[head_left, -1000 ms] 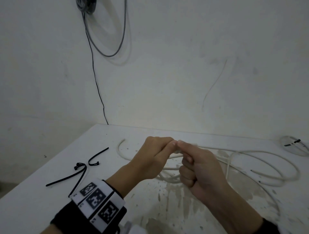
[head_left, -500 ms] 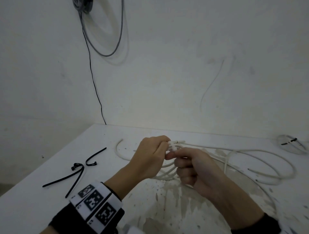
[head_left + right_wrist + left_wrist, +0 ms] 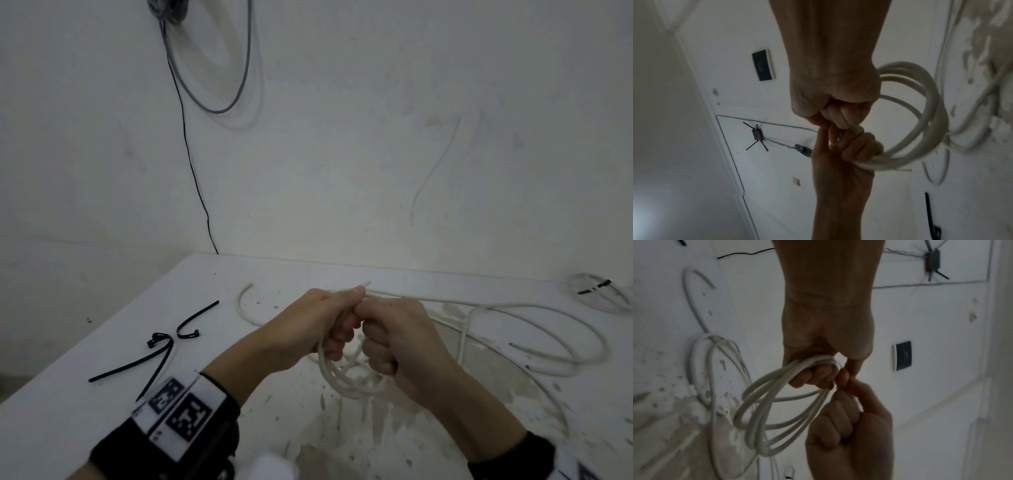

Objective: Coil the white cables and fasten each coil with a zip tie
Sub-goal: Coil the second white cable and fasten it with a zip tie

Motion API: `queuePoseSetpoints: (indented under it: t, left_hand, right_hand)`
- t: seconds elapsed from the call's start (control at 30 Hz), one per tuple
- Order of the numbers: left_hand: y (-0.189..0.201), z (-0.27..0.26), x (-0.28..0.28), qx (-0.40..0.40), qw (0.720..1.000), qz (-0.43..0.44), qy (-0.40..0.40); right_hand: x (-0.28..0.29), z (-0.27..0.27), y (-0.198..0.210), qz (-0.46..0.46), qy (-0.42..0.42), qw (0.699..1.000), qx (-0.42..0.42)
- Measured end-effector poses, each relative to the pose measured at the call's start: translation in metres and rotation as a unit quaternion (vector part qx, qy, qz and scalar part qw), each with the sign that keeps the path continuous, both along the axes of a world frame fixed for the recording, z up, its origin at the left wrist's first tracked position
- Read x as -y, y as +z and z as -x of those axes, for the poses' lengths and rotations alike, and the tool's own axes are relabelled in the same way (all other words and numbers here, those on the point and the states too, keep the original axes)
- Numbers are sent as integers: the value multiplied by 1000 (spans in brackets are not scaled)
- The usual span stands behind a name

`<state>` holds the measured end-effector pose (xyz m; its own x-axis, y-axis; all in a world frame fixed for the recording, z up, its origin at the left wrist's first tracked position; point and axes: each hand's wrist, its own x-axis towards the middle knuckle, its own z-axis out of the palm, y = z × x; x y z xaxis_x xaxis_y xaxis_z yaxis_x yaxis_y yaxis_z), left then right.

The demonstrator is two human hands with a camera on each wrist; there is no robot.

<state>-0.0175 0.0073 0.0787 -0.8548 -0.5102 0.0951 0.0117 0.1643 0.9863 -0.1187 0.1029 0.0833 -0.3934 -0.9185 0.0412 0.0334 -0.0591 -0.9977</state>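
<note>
A white cable coil point(image 3: 342, 382) of several loops hangs just above the table point(image 3: 102, 394). My left hand point(image 3: 308, 325) grips the top of the coil in its curled fingers, seen closer in the left wrist view as the coil point(image 3: 760, 418) under the left hand point(image 3: 818, 369). My right hand point(image 3: 400, 339) is a fist pressed against the left one and pinches a strand of the same cable beside the bundle. The rest of the loose cable point(image 3: 548, 346) trails across the table to the right. Black zip ties point(image 3: 161, 349) lie on the table to the left.
A finished white coil with a black tie point(image 3: 596, 291) lies at the table's far right corner. A grey cable loop point(image 3: 219, 68) and a thin black wire hang on the wall behind. The table's left edge runs close to the zip ties.
Both hands have dropped slightly and stayed pressed together. My left fingers have closed round the gathered loops, which now hang lower as a coil under the hand.
</note>
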Motion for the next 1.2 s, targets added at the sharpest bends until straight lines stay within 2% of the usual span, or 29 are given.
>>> queuePoseSetpoints:
  t: [0.1, 0.23, 0.37, 0.5, 0.67, 0.87, 1.0, 1.07, 1.17, 1.2]
  left_hand:
    - [4, 1, -2, -1, 1000, -23, 1]
    - [6, 9, -6, -32, 996, 25, 79]
    - [5, 9, -2, -31, 991, 60, 118]
    - [3, 4, 0, -38, 981, 138, 128]
    - [-1, 3, -4, -65, 970, 191, 135]
    - [-6, 2, -4, -99, 963, 206, 144]
    - [-5, 2, -3, -129, 968, 185, 109]
    - [-4, 1, -2, -128, 971, 165, 119]
    - [0, 0, 0, -142, 982, 40, 115]
    - [3, -1, 1, -148, 984, -10, 102]
  right_hand:
    - [2, 5, 6, -35, 19, 999, -6]
    - [2, 1, 13, -40, -14, 997, -67]
    - [0, -2, 18, -19, -28, 994, -101]
    - [-7, -10, 15, 19, -30, 990, -136]
    - [-10, -14, 15, 41, -30, 994, -96]
    - [-11, -20, 5, 87, -32, 985, -146]
    - [-13, -24, 5, 106, -35, 979, -171]
    - [-15, -22, 7, 116, -33, 965, -233]
    - [-10, -7, 11, 129, -91, 892, -423]
    - [-9, -2, 12, 134, -140, 876, -441]
